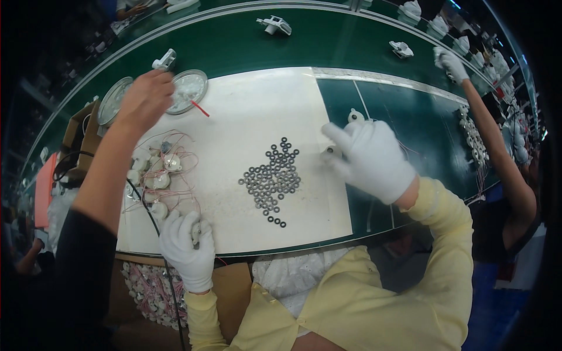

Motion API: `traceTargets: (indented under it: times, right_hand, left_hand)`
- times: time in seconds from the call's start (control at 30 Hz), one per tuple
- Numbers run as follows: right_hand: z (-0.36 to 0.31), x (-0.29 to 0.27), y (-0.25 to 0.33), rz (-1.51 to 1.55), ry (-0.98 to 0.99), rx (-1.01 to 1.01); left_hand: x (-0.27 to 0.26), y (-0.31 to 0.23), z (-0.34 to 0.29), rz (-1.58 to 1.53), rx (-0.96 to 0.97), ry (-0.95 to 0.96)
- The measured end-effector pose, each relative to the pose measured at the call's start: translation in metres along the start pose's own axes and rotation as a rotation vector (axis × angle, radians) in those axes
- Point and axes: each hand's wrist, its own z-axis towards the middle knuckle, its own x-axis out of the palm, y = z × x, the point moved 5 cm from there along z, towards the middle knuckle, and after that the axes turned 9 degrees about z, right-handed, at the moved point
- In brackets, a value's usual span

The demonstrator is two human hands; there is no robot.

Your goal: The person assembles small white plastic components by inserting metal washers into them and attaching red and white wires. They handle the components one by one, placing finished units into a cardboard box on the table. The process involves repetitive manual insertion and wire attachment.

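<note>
My left hand (186, 248), in a white glove, is at the near left of the white board with its fingers closed round a small round motor (196, 233). My gloved right hand (377, 161) is over the board's right edge. Its thumb and forefinger close about another small round motor (331, 151) with a dark centre. Just beyond that hand a white motor (355, 116) lies on the green surface. Between my hands, small dark rings (272, 178) are spread in one layer. A pile of motors with pink wires (157, 172) sits beyond my left hand.
A co-worker's bare hand (149, 96) reaches across from the left by two clear dishes (190, 88). Another person's gloved hand (452, 63) is at far right. White parts (275, 24) lie along the green belt (328, 41). A black cable (153, 219) crosses the near left.
</note>
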Motion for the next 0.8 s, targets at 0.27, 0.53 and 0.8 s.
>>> traceTargets:
  times: [0.27,0.53,0.8]
  right_hand:
    - [-0.032,0.036,-0.007,-0.22,0.018,-0.03]
    - [-0.059,0.022,-0.036,-0.087,-0.049,0.088]
    - [-0.071,-0.042,0.038,0.377,-0.323,0.057]
  left_hand:
    - [-0.022,-0.018,0.011,0.194,0.083,0.038]
    - [-0.033,-0.022,0.008,0.291,0.087,0.009]
    - [-0.053,-0.03,0.023,0.201,0.116,-0.034]
